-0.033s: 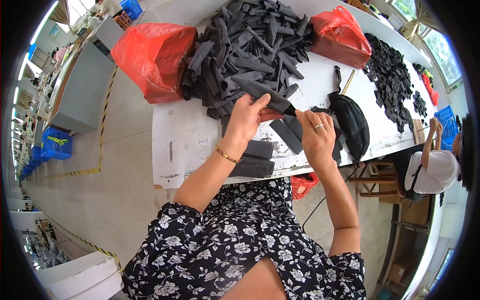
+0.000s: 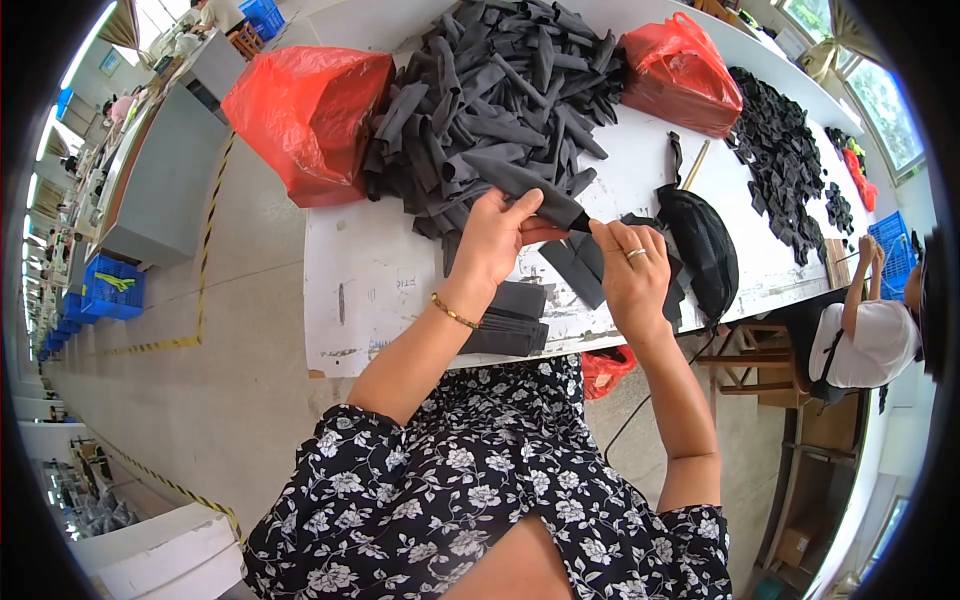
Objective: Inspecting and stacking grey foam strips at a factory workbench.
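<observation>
My left hand (image 2: 494,231) grips a dark grey fabric piece (image 2: 538,196) that lies across my fingers, thumb on top. My right hand (image 2: 630,262) pinches that piece's right end, where a black part shows. A large heap of similar grey strips (image 2: 500,85) lies behind my hands on the white table (image 2: 370,300). Flat folded dark pieces (image 2: 503,330) are stacked below my hands near the front edge, and more flat pieces (image 2: 570,265) lie under them. A black pouch (image 2: 700,255) with a strap sits right of my right hand.
Red plastic bags (image 2: 300,125) (image 2: 680,75) flank the heap. Small black pieces (image 2: 775,150) cover the table's right side. A person (image 2: 860,340) sits at the right with raised hands, beside a blue crate (image 2: 900,255). More blue crates (image 2: 112,285) stand on the floor at left.
</observation>
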Motion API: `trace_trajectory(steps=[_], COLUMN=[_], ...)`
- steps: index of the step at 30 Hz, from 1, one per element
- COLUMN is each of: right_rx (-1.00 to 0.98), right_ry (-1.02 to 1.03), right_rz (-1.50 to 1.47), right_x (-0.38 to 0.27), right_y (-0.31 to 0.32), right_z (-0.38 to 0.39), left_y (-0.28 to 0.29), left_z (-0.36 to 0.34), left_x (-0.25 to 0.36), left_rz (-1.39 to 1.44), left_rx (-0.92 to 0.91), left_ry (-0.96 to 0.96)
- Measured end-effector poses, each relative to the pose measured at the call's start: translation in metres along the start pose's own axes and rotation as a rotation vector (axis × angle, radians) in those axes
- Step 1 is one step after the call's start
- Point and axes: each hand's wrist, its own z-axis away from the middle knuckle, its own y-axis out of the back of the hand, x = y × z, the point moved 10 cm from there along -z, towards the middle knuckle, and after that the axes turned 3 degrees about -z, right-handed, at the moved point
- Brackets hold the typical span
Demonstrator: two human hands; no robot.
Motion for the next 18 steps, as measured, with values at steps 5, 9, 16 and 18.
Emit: trace_trajectory(steps=[5, 9, 16, 18], right_rx=[0.006, 0.009, -0.211, -0.184], right_ry=[-0.108, -0.131, -0.263, -0.232], right_rz=[0.031, -0.276, -0.32, -0.437], right_x=[-0.003, -0.017, -0.01, -0.016], right_y=[-0.006, -0.017, -0.03, -0.036], right_z=[-0.004, -0.001, 0.029, 0.02], left_y=[-0.016, -0.022, -0.028, -0.035], left_z=[0.013, 0.018, 0.021, 0.023], left_x=[0.001, 0.005, -0.008, -0.017], left_rz=[-0.134, -0.006, 0.163, 0.231], left_rx=[-0.008, -0.045, -0.2, -0.22], left_ry=[-0.169, -0.188, -0.161, -0.174])
